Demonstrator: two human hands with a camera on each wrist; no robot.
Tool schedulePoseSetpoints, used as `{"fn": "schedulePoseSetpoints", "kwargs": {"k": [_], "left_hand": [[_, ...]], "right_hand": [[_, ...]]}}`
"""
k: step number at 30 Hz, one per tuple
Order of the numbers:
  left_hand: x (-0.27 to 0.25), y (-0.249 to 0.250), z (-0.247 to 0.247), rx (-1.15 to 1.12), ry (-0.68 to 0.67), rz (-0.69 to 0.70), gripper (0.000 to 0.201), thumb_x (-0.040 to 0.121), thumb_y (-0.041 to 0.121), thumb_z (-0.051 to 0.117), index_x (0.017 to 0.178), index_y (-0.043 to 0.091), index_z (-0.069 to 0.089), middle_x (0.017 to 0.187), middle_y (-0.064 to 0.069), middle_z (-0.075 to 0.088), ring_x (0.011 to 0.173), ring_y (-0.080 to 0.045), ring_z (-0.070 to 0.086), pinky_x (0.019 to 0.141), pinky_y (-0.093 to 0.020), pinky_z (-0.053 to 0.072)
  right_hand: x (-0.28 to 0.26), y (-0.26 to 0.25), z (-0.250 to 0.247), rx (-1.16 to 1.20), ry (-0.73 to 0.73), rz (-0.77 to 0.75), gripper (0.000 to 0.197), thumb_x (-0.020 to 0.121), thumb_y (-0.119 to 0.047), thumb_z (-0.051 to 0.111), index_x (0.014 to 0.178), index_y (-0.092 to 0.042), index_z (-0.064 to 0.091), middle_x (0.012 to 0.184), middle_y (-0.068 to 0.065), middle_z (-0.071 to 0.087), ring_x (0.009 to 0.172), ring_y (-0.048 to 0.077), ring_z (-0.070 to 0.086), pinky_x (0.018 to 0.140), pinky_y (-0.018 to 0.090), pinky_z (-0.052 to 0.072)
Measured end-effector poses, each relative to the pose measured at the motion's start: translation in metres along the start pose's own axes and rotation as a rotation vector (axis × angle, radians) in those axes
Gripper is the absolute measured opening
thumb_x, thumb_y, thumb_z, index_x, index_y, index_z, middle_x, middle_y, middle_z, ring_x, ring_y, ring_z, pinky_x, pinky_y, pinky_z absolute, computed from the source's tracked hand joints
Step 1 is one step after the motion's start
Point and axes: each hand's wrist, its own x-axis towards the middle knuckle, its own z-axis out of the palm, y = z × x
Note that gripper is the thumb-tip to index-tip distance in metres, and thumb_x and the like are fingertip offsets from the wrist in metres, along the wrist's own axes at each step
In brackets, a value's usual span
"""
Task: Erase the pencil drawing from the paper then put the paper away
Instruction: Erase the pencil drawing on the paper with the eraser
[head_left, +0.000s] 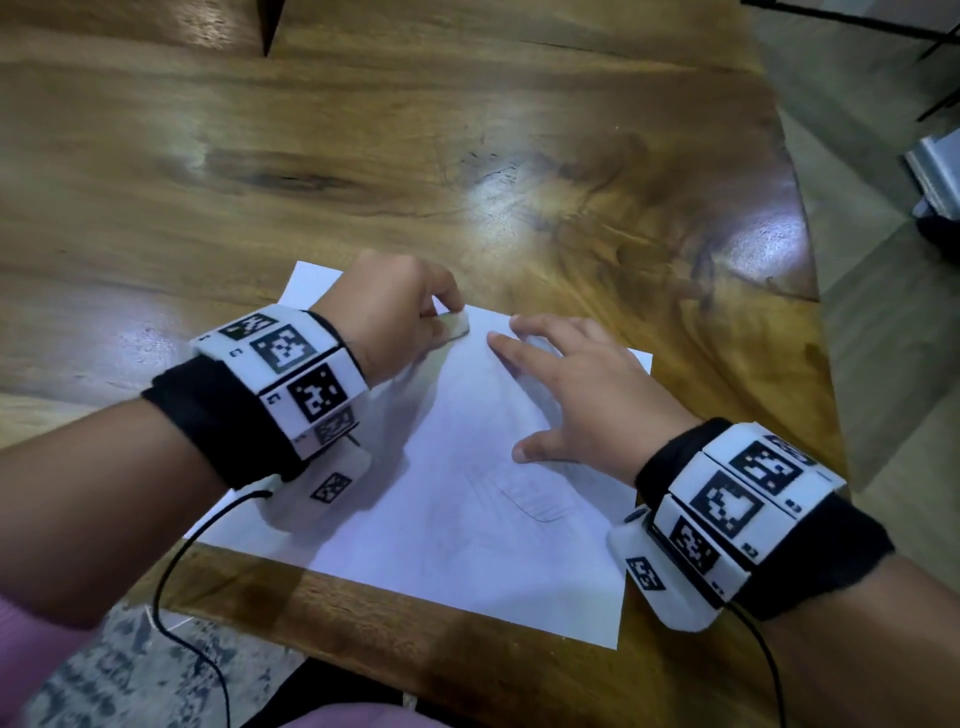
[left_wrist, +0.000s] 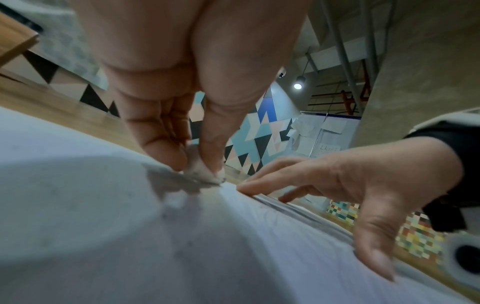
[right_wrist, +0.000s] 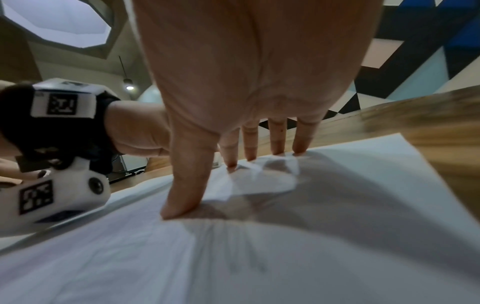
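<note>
A white sheet of paper (head_left: 467, 519) lies low in the middle of the head view, on a glossy wooden table (head_left: 363, 156), its near left corner jutting past the table's edge. The left hand (head_left: 387, 312), left of centre, pinches a small white eraser (head_left: 457, 327) and presses it to the sheet near the far edge; most of the eraser is buried under the knuckles, and only its end shows. In the left wrist view the eraser (left_wrist: 201, 171) peeks out between thumb and fingertips, its lower face smudged grey, meeting the paper (left_wrist: 103, 226) at the centre of the frame. The right hand (head_left: 582, 395), right of centre, lies spread and flat on the sheet, gripping nothing. The right wrist view shows its fingertips (right_wrist: 250, 156) and thumb bearing down, with the paper (right_wrist: 259, 257) creased just under them. The pencil drawing (head_left: 535, 501) is faint: a few grey curved strokes below the right thumb, too pale and blurred to say what they depict. Both forearms run out of the lower corners, and a pink sleeve (head_left: 21, 639) is cut off at lower left.
</note>
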Motion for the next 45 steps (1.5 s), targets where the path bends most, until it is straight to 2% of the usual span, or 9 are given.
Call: {"fn": "schedulePoseSetpoints", "kwargs": {"k": [4, 10, 13, 18, 21, 26, 32, 40, 45], "left_hand": [[-0.021, -0.005, 0.003, 0.009, -0.136, 0.064, 0.019, 0.076, 0.025, 0.068, 0.060, 0.022, 0.059, 0.059, -0.005, 0.061, 0.056, -0.019, 0.052, 0.049, -0.011, 0.031], [-0.001, -0.001, -0.003, -0.002, -0.088, 0.050, 0.008, 0.075, 0.018, 0.069, 0.081, 0.014, 0.067, 0.070, -0.003, 0.062, 0.067, -0.022, 0.054, 0.055, -0.021, 0.034], [-0.002, 0.000, -0.002, 0.020, -0.095, 0.099, 0.017, 0.076, 0.026, 0.067, 0.065, 0.018, 0.057, 0.059, -0.002, 0.056, 0.061, -0.020, 0.048, 0.054, -0.024, 0.031], [-0.022, -0.001, -0.003, 0.069, -0.276, 0.159, 0.008, 0.072, 0.024, 0.069, 0.072, 0.016, 0.067, 0.061, 0.003, 0.055, 0.056, -0.012, 0.048, 0.053, -0.008, 0.030], [0.007, 0.009, -0.005, 0.055, -0.128, 0.094, 0.008, 0.075, 0.018, 0.068, 0.079, 0.011, 0.067, 0.070, -0.004, 0.059, 0.066, -0.022, 0.052, 0.054, -0.025, 0.029], [-0.015, 0.010, 0.002, 0.098, -0.294, 0.136, 0.033, 0.075, 0.018, 0.064, 0.050, 0.029, 0.046, 0.054, 0.008, 0.050, 0.052, -0.008, 0.043, 0.048, -0.007, 0.028], [0.014, 0.017, -0.004, 0.078, -0.146, 0.072, 0.013, 0.076, 0.007, 0.059, 0.087, 0.009, 0.065, 0.070, -0.002, 0.055, 0.072, -0.022, 0.049, 0.064, -0.024, 0.035], [-0.024, 0.013, 0.006, 0.063, -0.279, 0.254, 0.012, 0.077, 0.022, 0.066, 0.072, 0.011, 0.063, 0.065, 0.000, 0.050, 0.063, -0.018, 0.043, 0.051, -0.009, 0.027], [0.013, 0.014, 0.005, 0.068, -0.120, 0.142, 0.009, 0.077, 0.009, 0.061, 0.085, 0.008, 0.064, 0.075, -0.002, 0.052, 0.073, -0.021, 0.046, 0.064, -0.024, 0.035]], "right_hand": [[0.000, 0.001, 0.001, 0.002, -0.002, 0.002, 0.100, 0.070, -0.050, 0.073, 0.148, -0.037, 0.011, 0.153, -0.016, 0.011, 0.136, 0.013, 0.010, 0.114, 0.032, 0.018], [-0.002, 0.002, 0.001, 0.020, -0.002, -0.007, 0.100, 0.071, -0.049, 0.072, 0.148, -0.036, 0.010, 0.153, -0.017, 0.011, 0.139, 0.013, 0.008, 0.114, 0.032, 0.018], [-0.001, 0.003, 0.002, 0.030, -0.001, -0.007, 0.103, 0.070, -0.049, 0.073, 0.149, -0.032, 0.009, 0.153, -0.017, 0.011, 0.139, 0.013, 0.008, 0.114, 0.032, 0.018], [0.000, 0.003, 0.003, 0.012, -0.007, -0.009, 0.105, 0.070, -0.051, 0.073, 0.150, -0.029, 0.008, 0.153, -0.017, 0.010, 0.139, 0.014, 0.008, 0.115, 0.033, 0.017], [0.001, 0.004, 0.004, 0.022, -0.004, -0.002, 0.106, 0.070, -0.051, 0.073, 0.150, -0.030, 0.007, 0.153, -0.018, 0.009, 0.138, 0.013, 0.007, 0.114, 0.031, 0.017], [0.001, 0.004, 0.003, 0.045, 0.008, 0.001, 0.106, 0.068, -0.050, 0.075, 0.149, -0.030, 0.010, 0.153, -0.018, 0.011, 0.139, 0.013, 0.008, 0.113, 0.031, 0.018], [0.001, 0.002, 0.003, 0.031, -0.001, 0.003, 0.106, 0.069, -0.050, 0.074, 0.150, -0.030, 0.009, 0.153, -0.017, 0.011, 0.139, 0.013, 0.008, 0.113, 0.030, 0.017], [0.001, 0.002, 0.001, 0.009, -0.019, 0.009, 0.105, 0.070, -0.052, 0.072, 0.149, -0.031, 0.006, 0.153, -0.019, 0.007, 0.138, 0.014, 0.007, 0.113, 0.029, 0.016], [-0.001, -0.001, 0.001, -0.018, -0.018, 0.007, 0.108, 0.069, -0.056, 0.071, 0.150, -0.029, 0.005, 0.152, -0.017, 0.008, 0.137, 0.015, 0.008, 0.114, 0.032, 0.018]]}}
